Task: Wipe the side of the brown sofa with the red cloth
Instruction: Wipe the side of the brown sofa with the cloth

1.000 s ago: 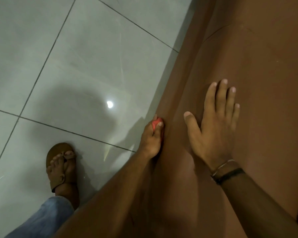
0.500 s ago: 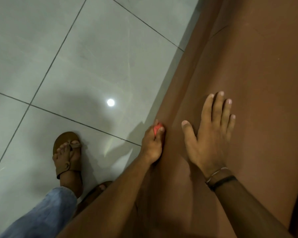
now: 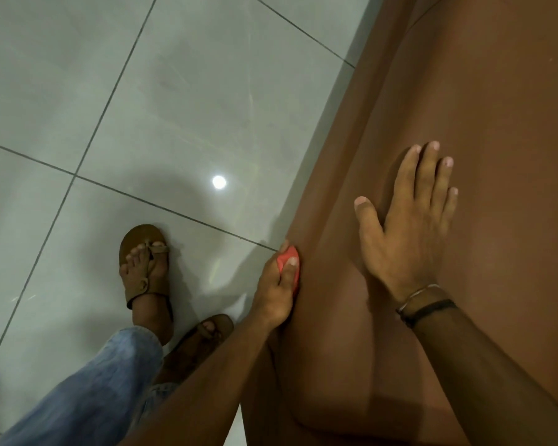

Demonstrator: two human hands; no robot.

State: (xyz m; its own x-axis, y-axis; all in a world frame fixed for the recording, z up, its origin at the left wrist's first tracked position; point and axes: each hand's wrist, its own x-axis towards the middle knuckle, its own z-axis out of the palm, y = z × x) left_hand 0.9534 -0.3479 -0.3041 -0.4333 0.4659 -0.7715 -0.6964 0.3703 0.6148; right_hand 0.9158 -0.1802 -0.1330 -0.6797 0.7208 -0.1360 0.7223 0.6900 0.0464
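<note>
The brown sofa [image 3: 503,91] fills the right of the head view, its top broad and smooth, its side dropping to the floor. My left hand [image 3: 276,294] is shut on the red cloth [image 3: 287,260] and presses it against the sofa's side, just below the top edge. Only a small bunch of the cloth shows between my thumb and fingers. My right hand [image 3: 409,226] lies flat on the sofa's top, fingers spread, holding nothing, with dark bands on the wrist.
Glossy grey floor tiles [image 3: 142,107] with dark grout lines cover the left. My feet in brown sandals [image 3: 144,265] stand close to the sofa's base, one jeans leg [image 3: 87,391] at the lower left. A lamp's reflection [image 3: 219,181] shines on the tile.
My view has shifted so more of my feet and legs show. The left hand with the cloth slid slightly down and back along the sofa's side. The right hand stays flat on top.
</note>
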